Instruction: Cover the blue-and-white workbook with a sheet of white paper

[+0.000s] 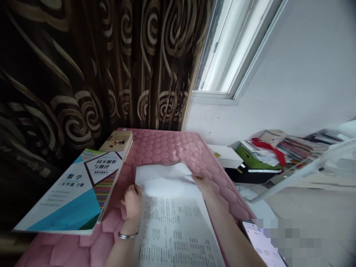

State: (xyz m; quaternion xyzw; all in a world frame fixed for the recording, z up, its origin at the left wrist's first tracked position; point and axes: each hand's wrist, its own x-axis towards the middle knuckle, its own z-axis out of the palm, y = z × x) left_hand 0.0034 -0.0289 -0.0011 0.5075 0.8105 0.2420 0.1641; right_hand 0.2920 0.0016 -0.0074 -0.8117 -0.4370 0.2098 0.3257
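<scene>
1. Two hands were in view, both the wearer's own, one at each long side of the printed paper (174,226).
2. The left hand (132,200) was curled nearly into a fist at the paper's left edge; whether its fingers pinched the paper could not be told.
3. The right hand (200,184) gripped the paper's right edge, thumb and fingers pressed together near the upper corner.
4. The paper lay between the two hands, over one pink quilted cover (167,144). A blank-looking white stretch ran between the hands, with printed columns nearer the wearer; the number of sheets could not be counted.
5. One bracelet (127,236) circled the left wrist.
6. One large white-and-blue book (72,196) lay left of the left hand, on top of other books or booklets, too hidden to count.
7. One small stack of brown books (116,141) sat ahead of the left hand, just beyond the large book.
8. One phone (261,243) showing digits lay right of the right forearm.
9. Beyond the hands hung one patterned curtain (150,66), beside one window (219,48).
</scene>
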